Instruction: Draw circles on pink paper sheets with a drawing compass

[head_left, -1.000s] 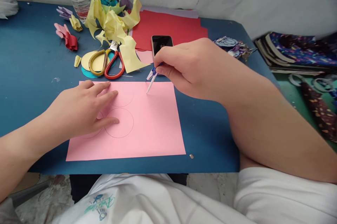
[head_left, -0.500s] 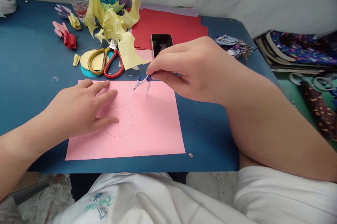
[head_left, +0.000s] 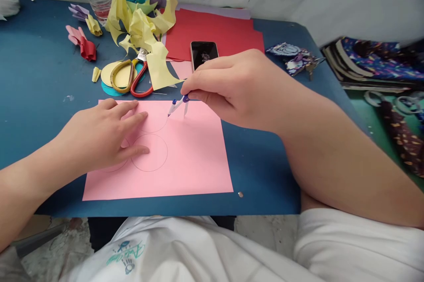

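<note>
Small blue-and-silver drawing compass (head_left: 179, 105): pinched at its top by the right hand (head_left: 238, 88), legs spread, both tips on the pink paper sheet (head_left: 192, 158) just below the fingertips. The left hand (head_left: 99, 136) lies flat, fingers extended, pressing the sheet beside pencilled circles (head_left: 149, 152).

You're at a home craft corner. Paper scraps (head_left: 142, 17), scissors (head_left: 132, 79) and coloured sheets (head_left: 212, 30) litter your blue tabletop (head_left: 39, 79).
</note>
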The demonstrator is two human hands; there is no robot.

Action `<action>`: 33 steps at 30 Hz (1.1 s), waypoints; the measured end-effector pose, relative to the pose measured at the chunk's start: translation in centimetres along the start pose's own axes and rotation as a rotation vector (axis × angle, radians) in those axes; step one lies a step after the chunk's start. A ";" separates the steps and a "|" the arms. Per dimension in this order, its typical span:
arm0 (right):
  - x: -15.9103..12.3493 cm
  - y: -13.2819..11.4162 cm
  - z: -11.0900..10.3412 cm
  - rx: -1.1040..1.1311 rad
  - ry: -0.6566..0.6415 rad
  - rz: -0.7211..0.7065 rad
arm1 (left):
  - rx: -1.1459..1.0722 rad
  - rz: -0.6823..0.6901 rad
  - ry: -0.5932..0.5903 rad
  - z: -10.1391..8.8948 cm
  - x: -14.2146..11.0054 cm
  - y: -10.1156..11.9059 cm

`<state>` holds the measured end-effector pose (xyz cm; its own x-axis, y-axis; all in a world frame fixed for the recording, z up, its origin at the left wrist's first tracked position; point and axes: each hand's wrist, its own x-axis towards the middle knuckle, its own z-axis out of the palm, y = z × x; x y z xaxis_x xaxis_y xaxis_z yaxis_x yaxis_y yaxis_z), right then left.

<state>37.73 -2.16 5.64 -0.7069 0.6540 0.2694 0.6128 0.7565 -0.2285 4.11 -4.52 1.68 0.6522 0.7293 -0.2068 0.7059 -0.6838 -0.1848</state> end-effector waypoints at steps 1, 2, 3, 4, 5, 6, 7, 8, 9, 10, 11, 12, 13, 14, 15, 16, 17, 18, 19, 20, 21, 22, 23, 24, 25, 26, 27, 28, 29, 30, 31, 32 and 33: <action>0.0 0.0 0.0 -0.010 -0.002 0.009 | -0.021 -0.006 0.003 0.0 0.0 0.0; 0.0 0.0 -0.1 -0.014 -0.009 0.017 | -0.043 -0.013 0.010 0.0 -0.1 0.0; 0.0 -0.1 -0.1 -0.014 -0.015 0.024 | -0.060 -0.017 0.016 -0.1 -0.1 0.1; 0.1 -0.1 -0.1 -0.010 -0.018 0.029 | -0.066 -0.015 0.021 -0.1 -0.1 0.1; 0.1 -0.2 -0.1 -0.005 -0.020 0.035 | -0.062 -0.010 0.020 -0.2 0.0 0.0; 0.1 -0.2 0.0 0.000 -0.015 0.038 | -0.053 -0.006 0.013 -0.2 0.0 0.0; 0.1 -0.2 0.0 0.004 -0.012 0.038 | -0.045 -0.002 0.003 -0.2 0.0 0.0; 0.1 -0.3 0.1 0.004 -0.007 0.032 | -0.042 0.001 -0.005 -0.2 0.0 0.0; 0.2 -0.3 0.2 0.000 -0.003 0.023 | -0.047 -0.003 -0.002 -0.2 0.0 -0.1; 0.2 -0.3 0.3 -0.002 0.000 0.013 | -0.055 -0.012 0.006 -0.1 0.1 -0.2; 0.2 -0.3 0.3 -0.003 -0.002 0.005 | -0.063 -0.021 0.013 0.1 0.1 -0.2; 0.3 -0.3 0.4 -0.004 -0.001 -0.003 | -0.068 -0.027 0.018 0.3 0.0 -0.3; 0.3 -0.3 0.4 -0.004 0.002 -0.010 | -0.073 -0.030 0.024 0.5 0.0 -0.3; 0.4 -0.4 0.5 -0.003 0.002 -0.017 | -0.078 -0.033 0.030 0.7 0.0 -0.4; 0.4 -0.4 0.5 -0.002 0.002 -0.022 | -0.085 -0.035 0.036 0.9 0.0 -0.4; 0.5 -0.4 0.5 0.001 -0.002 -0.024 | -0.093 -0.036 0.043 1.1 0.0 -0.5; 0.5 -0.5 0.4 0.002 -0.005 -0.022 | -0.102 -0.039 0.052 1.2 0.0 -0.5; 0.5 -0.6 0.4 0.005 -0.010 -0.017 | -0.110 -0.043 0.059 1.2 0.0 -0.5; 0.5 -0.7 0.4 0.008 -0.018 -0.013 | -0.115 -0.045 0.062 1.2 -0.1 -0.4; 0.5 -0.7 0.3 0.009 -0.022 -0.011 | -0.115 -0.044 0.059 1.2 -0.1 -0.4; 0.5 -0.8 0.3 0.008 -0.022 -0.012 | -0.113 -0.041 0.053 1.2 -0.2 -0.4; 0.5 -0.8 0.3 0.005 -0.021 -0.016 | -0.109 -0.036 0.050 1.1 -0.2 -0.4; 0.4 -0.8 0.3 -0.001 -0.015 -0.022 | -0.107 -0.032 0.051 1.1 -0.2 -0.4; 0.4 -0.8 0.3 -0.011 -0.008 -0.032 | -0.107 -0.029 0.054 1.1 -0.3 -0.4; 0.3 -0.7 0.2 -0.029 -0.001 -0.041 | -0.107 -0.025 0.057 1.1 -0.3 -0.4; 0.2 -0.6 0.2 -0.052 0.001 -0.055 | -0.105 -0.021 0.060 1.1 -0.3 -0.5; 0.1 -0.5 0.1 -0.081 0.001 -0.068 | -0.096 -0.016 0.058 1.1 -0.2 -0.5; 0.0 -0.4 0.0 -0.110 -0.003 -0.074 | -0.081 -0.009 0.053 1.0 -0.2 -0.5; -0.1 -0.4 -0.1 -0.136 -0.008 -0.072 | -0.061 -0.002 0.047 0.9 -0.2 -0.4; -0.1 -0.3 -0.3 -0.155 -0.013 -0.064 | -0.039 0.006 0.042 0.8 -0.2 -0.4; -0.2 -0.3 -0.4 -0.167 -0.010 -0.055 | -0.016 0.013 0.039 0.7 -0.1 -0.3; -0.2 -0.3 -0.4 -0.173 -0.006 -0.046 | 0.004 0.017 0.036 0.6 -0.1 -0.3; -0.2 -0.4 -0.5 -0.178 0.000 -0.038 | 0.018 0.018 0.034 0.5 0.0 -0.2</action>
<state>37.85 -2.60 6.10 -0.7309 0.6247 0.2749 0.6384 0.7682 -0.0485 3.81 -4.42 1.26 0.6741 0.7170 -0.1776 0.6890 -0.6970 -0.1988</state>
